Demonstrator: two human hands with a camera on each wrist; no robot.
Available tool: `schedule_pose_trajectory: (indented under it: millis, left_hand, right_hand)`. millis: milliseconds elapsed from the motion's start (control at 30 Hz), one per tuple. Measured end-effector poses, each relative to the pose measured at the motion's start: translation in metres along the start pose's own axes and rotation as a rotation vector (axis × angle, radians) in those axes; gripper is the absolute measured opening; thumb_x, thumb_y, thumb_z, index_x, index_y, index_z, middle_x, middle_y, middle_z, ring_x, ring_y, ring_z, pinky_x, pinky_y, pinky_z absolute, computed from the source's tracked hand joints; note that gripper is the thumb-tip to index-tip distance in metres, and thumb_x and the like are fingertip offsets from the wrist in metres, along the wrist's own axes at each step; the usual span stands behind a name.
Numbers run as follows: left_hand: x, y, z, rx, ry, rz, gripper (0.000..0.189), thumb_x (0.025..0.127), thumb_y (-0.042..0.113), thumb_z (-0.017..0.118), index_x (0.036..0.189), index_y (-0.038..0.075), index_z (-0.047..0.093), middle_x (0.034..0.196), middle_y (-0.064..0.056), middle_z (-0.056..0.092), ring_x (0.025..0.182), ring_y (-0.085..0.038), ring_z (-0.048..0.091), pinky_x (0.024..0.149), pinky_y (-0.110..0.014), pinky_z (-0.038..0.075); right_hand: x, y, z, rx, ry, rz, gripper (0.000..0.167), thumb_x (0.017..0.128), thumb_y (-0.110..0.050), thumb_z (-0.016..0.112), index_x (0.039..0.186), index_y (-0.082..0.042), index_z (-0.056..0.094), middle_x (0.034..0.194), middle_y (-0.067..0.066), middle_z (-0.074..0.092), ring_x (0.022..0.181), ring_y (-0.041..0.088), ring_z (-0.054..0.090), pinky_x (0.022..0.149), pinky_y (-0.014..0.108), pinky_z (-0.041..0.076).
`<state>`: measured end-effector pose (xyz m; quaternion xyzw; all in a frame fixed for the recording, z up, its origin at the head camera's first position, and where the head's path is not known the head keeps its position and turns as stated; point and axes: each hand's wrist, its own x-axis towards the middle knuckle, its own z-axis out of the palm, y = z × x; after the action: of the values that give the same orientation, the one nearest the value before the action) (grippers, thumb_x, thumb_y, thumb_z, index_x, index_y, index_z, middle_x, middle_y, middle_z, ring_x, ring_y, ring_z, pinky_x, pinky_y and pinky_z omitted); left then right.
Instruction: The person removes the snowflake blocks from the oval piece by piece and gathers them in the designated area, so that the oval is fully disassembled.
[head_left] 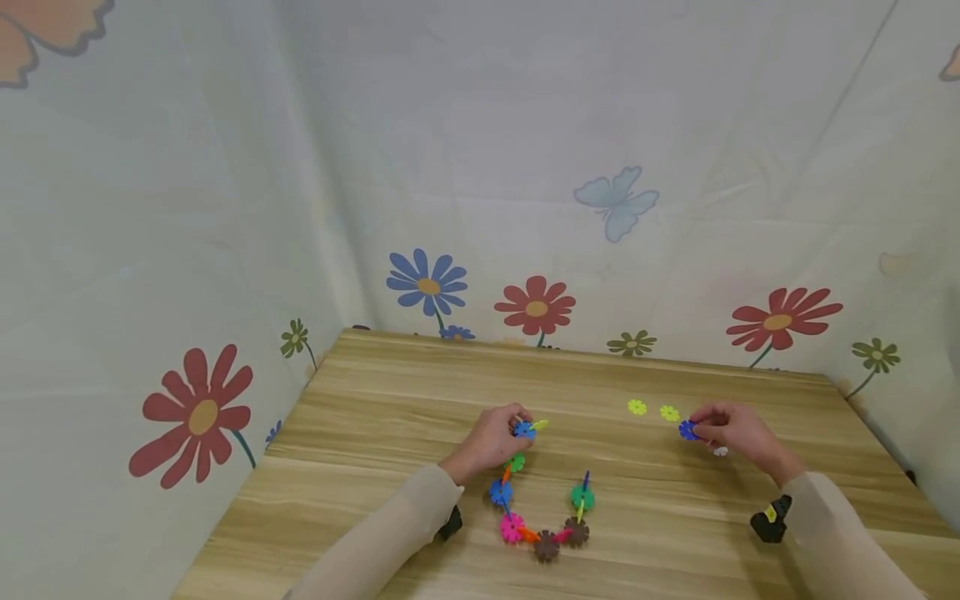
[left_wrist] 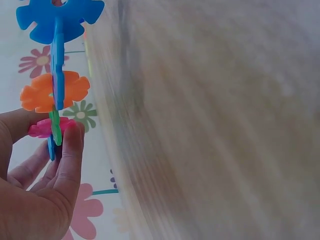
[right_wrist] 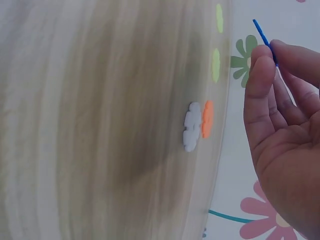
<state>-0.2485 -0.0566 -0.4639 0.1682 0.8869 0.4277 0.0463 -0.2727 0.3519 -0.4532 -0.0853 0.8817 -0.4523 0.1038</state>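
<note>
In the head view, my left hand grips one end of a chain of interlocking flower-shaped plastic discs. A light blue disc and a yellow one show at its fingers. The chain curves round in a U on the wooden table, up to a green disc with a dark blue one standing in it. The left wrist view shows a pink disc at the fingertips and an orange disc above it. My right hand pinches a loose dark blue disc between thumb and fingers.
Two loose yellow discs lie on the table left of my right hand. A white disc and an orange disc lie beneath that hand. A flower-printed cloth hangs behind the table's back edge.
</note>
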Motion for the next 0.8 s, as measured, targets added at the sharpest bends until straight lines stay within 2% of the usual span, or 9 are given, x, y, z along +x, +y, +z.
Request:
schedule_pose_trajectory:
  millis: [433, 667, 800]
  left_hand:
    - [0.001, -0.003, 0.002, 0.016, 0.009, 0.023, 0.022, 0.082, 0.011, 0.072, 0.103, 0.011, 0.064, 0.078, 0.002, 0.056, 0.063, -0.010, 0.048, 0.053, -0.023, 0.042]
    - [0.000, -0.001, 0.001, 0.009, -0.007, 0.009, 0.023, 0.083, 0.011, 0.072, 0.105, 0.009, 0.064, 0.082, 0.001, 0.057, 0.066, -0.012, 0.050, 0.055, -0.024, 0.043]
    - [0.000, -0.001, 0.000, 0.007, -0.009, 0.007, 0.023, 0.083, 0.011, 0.072, 0.105, 0.009, 0.064, 0.083, 0.000, 0.058, 0.067, -0.012, 0.051, 0.056, -0.025, 0.044]
  right_hand:
    - [-0.001, 0.007, 0.011, -0.080, -0.016, -0.010, 0.025, 0.088, -0.007, 0.066, 0.106, 0.010, 0.060, 0.090, 0.011, 0.065, 0.077, 0.024, 0.062, 0.063, 0.031, 0.053]
    - [0.002, 0.006, 0.018, -0.065, -0.045, -0.051, 0.025, 0.084, -0.001, 0.068, 0.104, 0.011, 0.060, 0.089, 0.012, 0.064, 0.077, 0.022, 0.061, 0.063, 0.030, 0.054]
    - [0.006, 0.010, 0.020, -0.106, -0.040, -0.033, 0.025, 0.084, -0.001, 0.068, 0.105, 0.010, 0.060, 0.089, 0.011, 0.063, 0.078, 0.021, 0.060, 0.063, 0.029, 0.053]
